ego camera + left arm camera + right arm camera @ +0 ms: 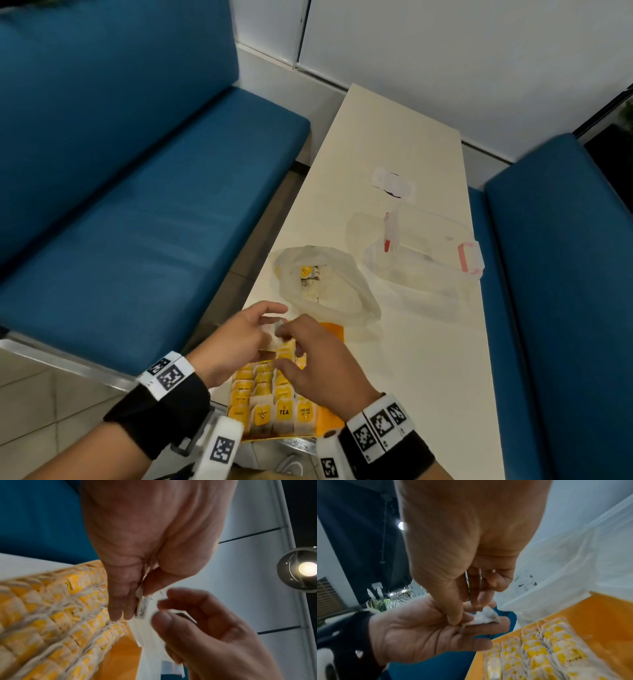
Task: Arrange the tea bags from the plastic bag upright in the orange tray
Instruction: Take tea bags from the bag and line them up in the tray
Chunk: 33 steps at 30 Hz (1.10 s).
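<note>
Both hands (274, 337) pinching one tea bag (485, 617), rows upright in tray (329, 419)

Rows of upright tea bags (270, 394) pack orange tray (334, 330) directly below grip; bare gap at tray's far end. Plastic bag (329, 284) just beyond grip. Clear container (424, 246) farther right. Table (428, 377) bare right of grip.

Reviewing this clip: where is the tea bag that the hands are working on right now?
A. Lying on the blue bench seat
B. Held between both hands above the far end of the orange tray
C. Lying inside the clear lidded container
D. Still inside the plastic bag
B: the tea bag is pinched between the left hand and right hand, above the far end of the orange tray.
</note>
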Tool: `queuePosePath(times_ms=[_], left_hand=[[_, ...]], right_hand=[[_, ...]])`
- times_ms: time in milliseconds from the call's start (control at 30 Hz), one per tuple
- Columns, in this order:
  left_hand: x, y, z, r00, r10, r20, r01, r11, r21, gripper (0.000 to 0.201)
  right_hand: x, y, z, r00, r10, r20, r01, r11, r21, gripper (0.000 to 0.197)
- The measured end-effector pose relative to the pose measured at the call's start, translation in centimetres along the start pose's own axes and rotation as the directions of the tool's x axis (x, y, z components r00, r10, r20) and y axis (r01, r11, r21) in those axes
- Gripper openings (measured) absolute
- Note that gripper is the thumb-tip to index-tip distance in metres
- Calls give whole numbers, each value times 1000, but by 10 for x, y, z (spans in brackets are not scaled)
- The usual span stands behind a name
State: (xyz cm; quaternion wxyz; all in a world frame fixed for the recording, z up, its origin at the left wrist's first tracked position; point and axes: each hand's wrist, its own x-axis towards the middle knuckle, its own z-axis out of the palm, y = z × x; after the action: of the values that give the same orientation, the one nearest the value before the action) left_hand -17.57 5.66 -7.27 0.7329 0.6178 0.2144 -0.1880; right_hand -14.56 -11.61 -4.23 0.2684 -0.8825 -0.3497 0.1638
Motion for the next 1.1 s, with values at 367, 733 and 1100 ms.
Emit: queuePosePath(times_ms=[367,733,1100], left_hand=[[-1,7,11,982,-52,184,61,997,-45,62],[11,-6,10,953,298,52,-278,795,539,13],[39,-43,-44,911,360,-202,-97,662,743,17]], right_hand=[[11,4,11,994,95,-47,-92,994,60,28],[7,25,-15,959,210,-189,-178,969,171,9],[-13,67,-19,939,321,-119,-331,941,-75,17]])
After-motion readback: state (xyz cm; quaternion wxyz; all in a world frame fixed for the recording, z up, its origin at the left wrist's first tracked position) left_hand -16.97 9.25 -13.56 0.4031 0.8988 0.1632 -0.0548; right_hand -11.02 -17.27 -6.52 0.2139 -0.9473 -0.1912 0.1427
